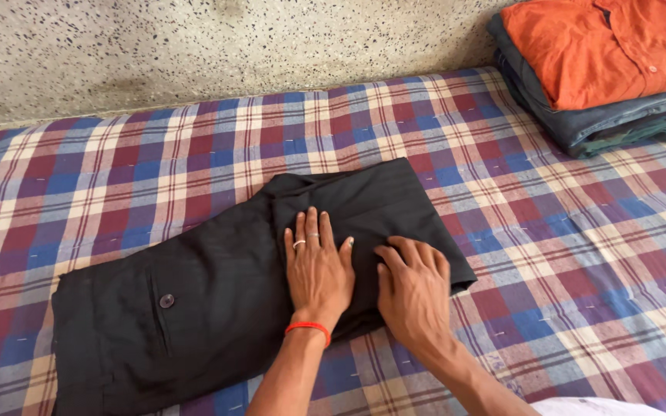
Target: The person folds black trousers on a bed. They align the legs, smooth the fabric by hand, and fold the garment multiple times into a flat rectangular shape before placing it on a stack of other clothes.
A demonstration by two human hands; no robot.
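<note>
A: Starting at nine o'clock, what lies there?

B: A pair of black cloth trousers (217,300), partly folded, flat on a plaid cotton bed sheet (117,177) in red, blue and cream. Its waist end with a dark round button (166,300) sits toward eight o'clock; the folded-over part reaches up to about one o'clock of the hands.

A: And the hands?

B: The left hand (317,270) lies palm down on the folded black cloth near the middle, fingers straight and slightly spread, pointing to twelve o'clock. It wears a silver ring (299,244) and a red thread band (307,327) at the wrist. Just beside it at three o'clock, the right hand (414,289) also presses down on the trousers, fingers bent and angled toward ten o'clock, near the fabric's right edge. Neither pinches anything.

A: Farther right?

B: At two o'clock, well apart, a stack of folded clothes: an orange buttoned shirt (603,50) atop grey-blue denim (595,123). Behind, at twelve o'clock, a speckled stone wall (194,46).
</note>
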